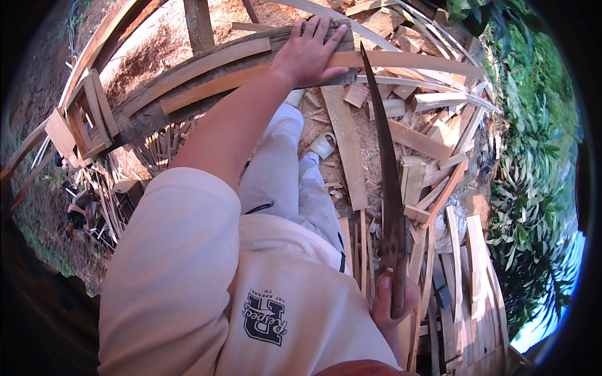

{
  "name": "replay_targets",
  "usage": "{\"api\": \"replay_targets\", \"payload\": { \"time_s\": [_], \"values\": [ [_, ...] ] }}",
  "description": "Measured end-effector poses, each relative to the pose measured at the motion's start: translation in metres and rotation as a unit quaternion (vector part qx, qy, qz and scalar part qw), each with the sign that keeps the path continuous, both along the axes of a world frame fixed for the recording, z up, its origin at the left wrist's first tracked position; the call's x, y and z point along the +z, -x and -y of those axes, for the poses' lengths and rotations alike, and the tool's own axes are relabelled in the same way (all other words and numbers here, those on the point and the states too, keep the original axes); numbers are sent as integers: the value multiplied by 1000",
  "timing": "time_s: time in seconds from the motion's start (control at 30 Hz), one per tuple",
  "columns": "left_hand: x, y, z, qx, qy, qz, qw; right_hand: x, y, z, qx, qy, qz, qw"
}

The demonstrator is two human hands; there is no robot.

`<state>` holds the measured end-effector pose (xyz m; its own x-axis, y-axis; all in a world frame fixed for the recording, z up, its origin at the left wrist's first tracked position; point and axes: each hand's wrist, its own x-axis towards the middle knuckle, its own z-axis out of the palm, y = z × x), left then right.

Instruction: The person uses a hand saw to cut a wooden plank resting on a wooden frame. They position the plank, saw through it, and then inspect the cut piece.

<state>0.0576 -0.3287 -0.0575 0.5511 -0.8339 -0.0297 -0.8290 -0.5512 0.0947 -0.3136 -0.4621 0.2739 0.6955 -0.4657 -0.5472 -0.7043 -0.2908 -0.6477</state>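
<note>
My left hand (310, 53) lies with fingers spread over the end of a dark weathered plank (219, 55). Under its palm and thumb runs a long narrow wooden strip (407, 61), which sticks out past the plank's right end. A shorter strip (200, 69) rests on the same plank, to the left of the hand. Low on the right, my right hand (395, 301) is closed round the handle end of a handsaw (387, 169). Its long dark blade tapers away from me, its far end crossing the strip just beyond the plank. Whether the teeth touch the wood, I cannot tell.
Several offcuts and boards (420, 138) litter the sawdust-covered ground. A wide board (345, 144) lies near my sandaled foot (323, 145). At left stands a small wooden frame (88, 119); farther off, a person (78, 210) appears. Green plants (533, 156) line the right.
</note>
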Motion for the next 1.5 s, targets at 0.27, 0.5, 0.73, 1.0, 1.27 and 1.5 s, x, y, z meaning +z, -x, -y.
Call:
{"api": "replay_targets", "payload": {
  "time_s": [0.27, 0.5, 0.73, 1.0, 1.27, 1.5],
  "values": [
    [-4, -2, 2, 4, -9, 13, 1000, -21, -12, 6, -112, 8, -4, 994],
    [-1, -2, 3, -1, 4, 14, 1000, -98, -79, 16, -112, -69, 58, 990],
    [0, -4, 0, -6, -6, 22, 1000, -95, -98, 22, -76, -53, 54, 994],
    [1, -3, 4, -10, 3, -30, 1000, -222, -204, 24, -98, -66, 114, 986],
    [1, 1, 3, 14, 10, -15, 1000, -248, -188, 23, -73, -69, 187, 977],
    [-2, -1, 3, 17, 23, 18, 999, -261, -169, 23, -58, -84, 238, 966]
  ]
}}
